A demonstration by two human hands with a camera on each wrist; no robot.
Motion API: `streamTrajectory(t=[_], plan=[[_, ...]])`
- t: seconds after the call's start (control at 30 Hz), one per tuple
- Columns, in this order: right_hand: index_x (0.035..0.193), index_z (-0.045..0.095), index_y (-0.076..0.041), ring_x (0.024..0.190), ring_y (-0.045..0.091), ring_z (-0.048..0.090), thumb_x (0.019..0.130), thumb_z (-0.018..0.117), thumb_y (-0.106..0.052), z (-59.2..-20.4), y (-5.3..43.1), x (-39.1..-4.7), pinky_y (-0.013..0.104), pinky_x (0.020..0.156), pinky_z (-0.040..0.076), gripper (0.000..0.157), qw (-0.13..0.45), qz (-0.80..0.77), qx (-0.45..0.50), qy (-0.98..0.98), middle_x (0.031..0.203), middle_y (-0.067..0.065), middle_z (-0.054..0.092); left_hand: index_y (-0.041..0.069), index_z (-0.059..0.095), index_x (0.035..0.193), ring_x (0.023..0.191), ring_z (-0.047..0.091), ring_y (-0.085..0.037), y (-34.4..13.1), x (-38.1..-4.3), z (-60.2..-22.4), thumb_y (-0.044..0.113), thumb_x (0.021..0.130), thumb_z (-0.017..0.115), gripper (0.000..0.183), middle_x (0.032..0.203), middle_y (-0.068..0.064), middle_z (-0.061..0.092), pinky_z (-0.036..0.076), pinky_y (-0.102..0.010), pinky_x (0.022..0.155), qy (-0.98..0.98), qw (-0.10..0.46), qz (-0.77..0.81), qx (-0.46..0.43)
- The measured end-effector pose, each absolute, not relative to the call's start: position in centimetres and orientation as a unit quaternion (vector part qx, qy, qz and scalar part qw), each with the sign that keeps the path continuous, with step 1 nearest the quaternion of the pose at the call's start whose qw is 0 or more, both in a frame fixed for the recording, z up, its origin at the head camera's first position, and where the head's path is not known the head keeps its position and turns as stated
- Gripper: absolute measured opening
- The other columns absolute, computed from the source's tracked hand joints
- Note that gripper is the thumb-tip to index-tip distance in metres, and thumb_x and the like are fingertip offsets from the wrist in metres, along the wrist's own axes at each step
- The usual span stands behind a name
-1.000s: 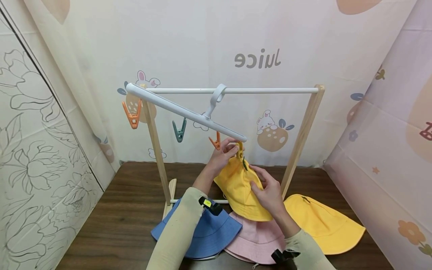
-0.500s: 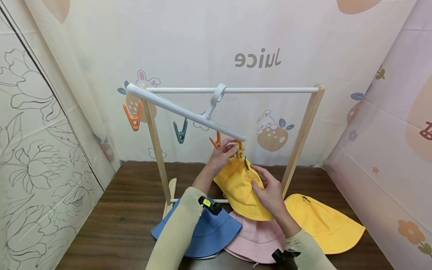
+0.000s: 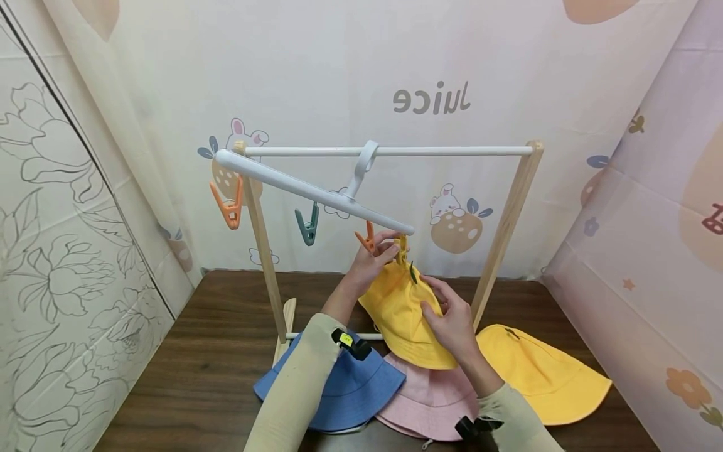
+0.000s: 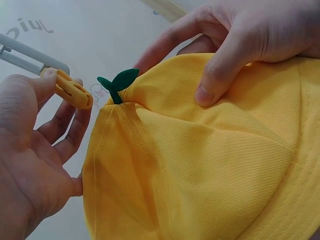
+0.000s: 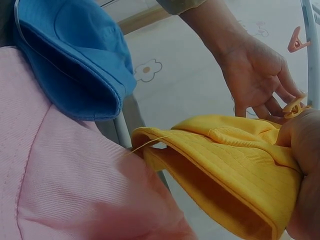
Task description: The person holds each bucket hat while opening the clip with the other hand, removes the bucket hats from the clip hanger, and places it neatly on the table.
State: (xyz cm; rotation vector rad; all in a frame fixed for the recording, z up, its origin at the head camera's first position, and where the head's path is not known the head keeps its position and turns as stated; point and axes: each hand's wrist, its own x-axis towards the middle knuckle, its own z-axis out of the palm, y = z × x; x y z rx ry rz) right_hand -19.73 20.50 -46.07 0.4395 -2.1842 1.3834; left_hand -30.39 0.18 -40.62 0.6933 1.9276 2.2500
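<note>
A yellow bucket hat (image 3: 403,320) with a green felt sprout (image 4: 125,80) on its crown is held up off the table by my right hand (image 3: 452,320), thumb on the outside of the cloth. My left hand (image 3: 373,260) pinches a yellow clip (image 4: 72,90) between thumb and fingers, just beside the sprout. In the left wrist view a small gap shows between clip and crown. The clip hangs at the lower right end of a white hanger (image 3: 316,193), which tilts down to the right. In the right wrist view the hat's brim opening (image 5: 220,195) faces the camera.
The hanger hooks over the white bar (image 3: 452,151) of a wooden-legged rack. Orange (image 3: 230,207) and teal clips (image 3: 307,226) dangle along it. Blue (image 3: 361,395) and pink hats (image 3: 429,402) lie under the raised one, and another yellow hat (image 3: 536,373) lies right.
The hanger's left end has sunk slightly, and its orange and teal clips have shifted down and right. Both hands and the yellow hat stay almost in place.
</note>
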Motion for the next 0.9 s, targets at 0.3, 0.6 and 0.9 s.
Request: streamTrajectory(t=[0.3, 0.6, 0.9], plan=[[0.146, 0.073, -0.009, 0.105, 0.006, 0.078, 0.098, 0.074, 0.013, -46.06, 20.39, -19.88, 0.016, 0.056, 0.054, 0.052, 0.261, 0.506, 0.164, -0.805, 0.139, 0.022, 0.08, -0.005, 0.059, 0.154, 0.111, 0.074, -0.001, 0.08, -30.37, -40.51, 0.007, 0.116, 0.058, 0.04, 0.137, -0.026, 0.079, 0.057, -0.025, 0.106, 0.634, 0.048, 0.733, 0.242], [0.145, 0.073, -0.008, 0.112, 0.011, 0.079, 0.098, 0.075, 0.012, -46.01, 20.33, -19.81, 0.014, 0.066, 0.059, 0.052, 0.26, 0.504, 0.156, -0.809, 0.14, 0.021, 0.08, -0.005, 0.059, 0.155, 0.119, 0.074, -0.007, 0.26, -30.28, -40.6, 0.01, 0.117, 0.055, 0.041, 0.139, -0.03, 0.076, 0.055, -0.021, 0.106, 0.638, 0.053, 0.72, 0.266], [0.145, 0.073, -0.007, 0.114, -0.007, 0.072, 0.098, 0.074, 0.013, -45.99, 20.44, -19.81, 0.013, 0.066, 0.058, 0.052, 0.258, 0.509, 0.157, -0.806, 0.14, 0.022, 0.079, -0.002, 0.059, 0.156, 0.137, 0.073, -0.029, 0.58, -30.1, -40.45, 0.01, 0.118, 0.055, 0.041, 0.146, -0.031, 0.073, 0.055, -0.03, 0.118, 0.641, 0.059, 0.721, 0.258]])
